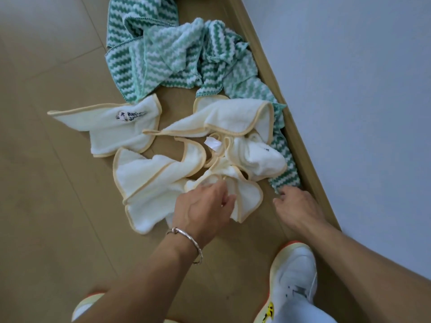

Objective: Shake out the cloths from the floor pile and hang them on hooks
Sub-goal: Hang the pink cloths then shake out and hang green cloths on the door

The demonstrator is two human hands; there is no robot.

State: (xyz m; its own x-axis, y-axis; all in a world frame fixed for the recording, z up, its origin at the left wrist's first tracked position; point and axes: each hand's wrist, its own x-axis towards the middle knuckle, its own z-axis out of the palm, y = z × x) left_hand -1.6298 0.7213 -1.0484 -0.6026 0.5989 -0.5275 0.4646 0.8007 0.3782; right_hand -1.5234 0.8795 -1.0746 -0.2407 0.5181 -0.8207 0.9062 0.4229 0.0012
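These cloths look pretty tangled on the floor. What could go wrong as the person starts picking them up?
1. The white cloths lie bunched and overlapping where the left hand grips one, so lifting it may drag a neighbour along.
2. The green zigzag cloth at the right hand runs partly under the white ones. Pulling it could scatter the pile.
3. The shoe stands close by. A step might land on a cloth.

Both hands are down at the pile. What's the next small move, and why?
Probably close the left hand on the cream cloth under its fingers and lift it clear: it lies nearest, while the right hand is only at the green striped cloth.
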